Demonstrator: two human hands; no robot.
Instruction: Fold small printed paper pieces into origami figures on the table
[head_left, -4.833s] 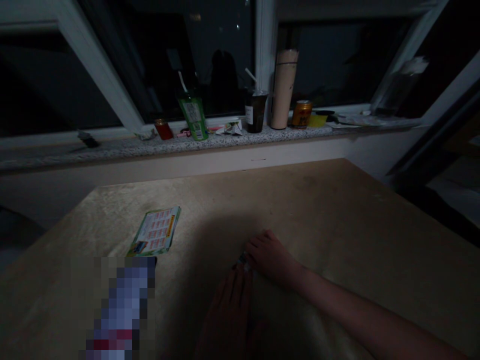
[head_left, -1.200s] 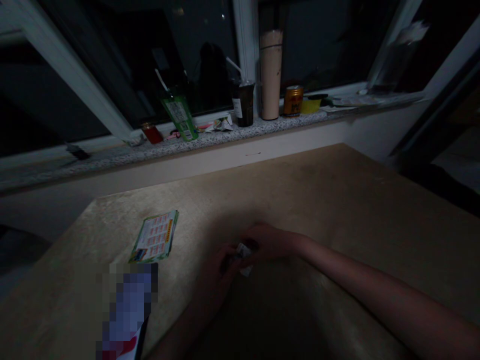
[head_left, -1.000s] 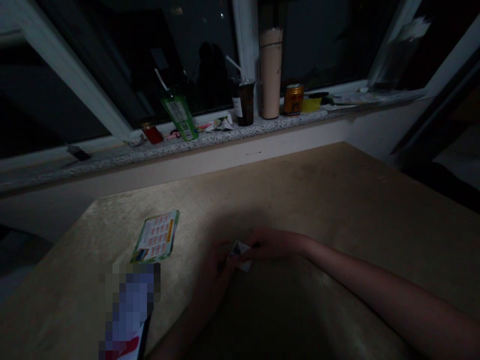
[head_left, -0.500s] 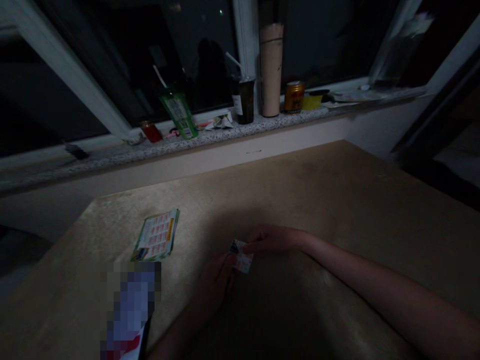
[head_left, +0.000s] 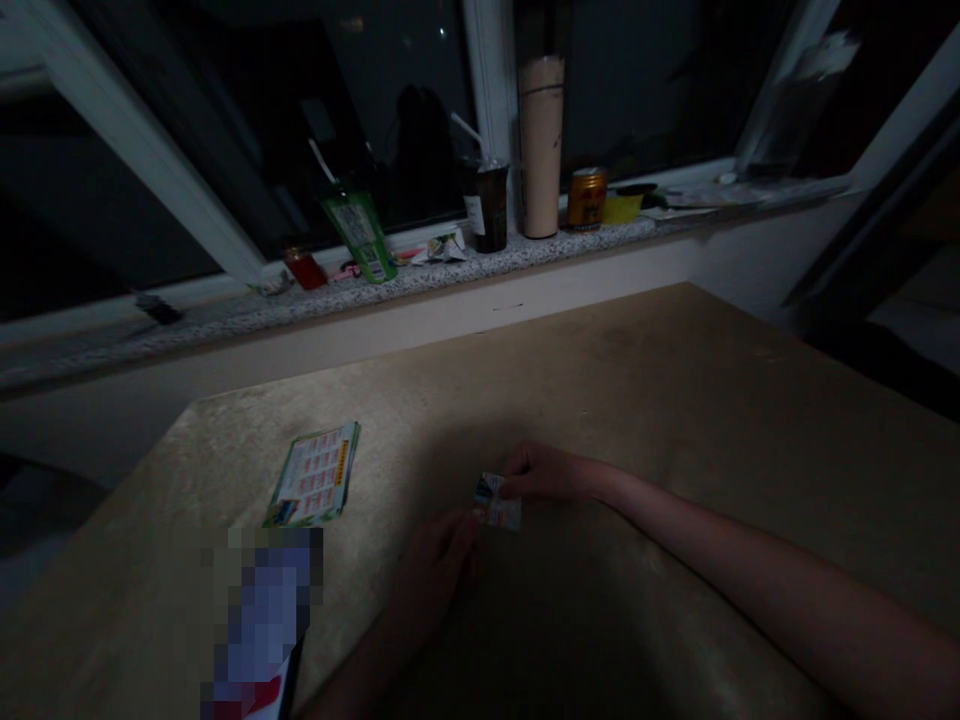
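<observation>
A small folded printed paper [head_left: 505, 515] is between my two hands, low over the middle of the table. My right hand [head_left: 551, 472] pinches its upper right side between thumb and fingers. At its lower left edge, the fingertips of my left hand [head_left: 439, 558] are closed on the paper; the rest of that hand lies in shadow. To the left is a stack of printed cards [head_left: 315, 475] with green borders and rows of red print, touched by neither hand.
A pixelated phone-like object [head_left: 262, 630] lies at the table's [head_left: 645, 370] lower left. On the granite sill stand a red jar [head_left: 305, 269], green carton [head_left: 361, 235], dark cup with straw [head_left: 487, 210], pale pink tumbler [head_left: 541, 150] and gold can [head_left: 587, 200].
The paper has shifted slightly right and turned with my right hand. My left fingers have slid back from over it to its left edge.
</observation>
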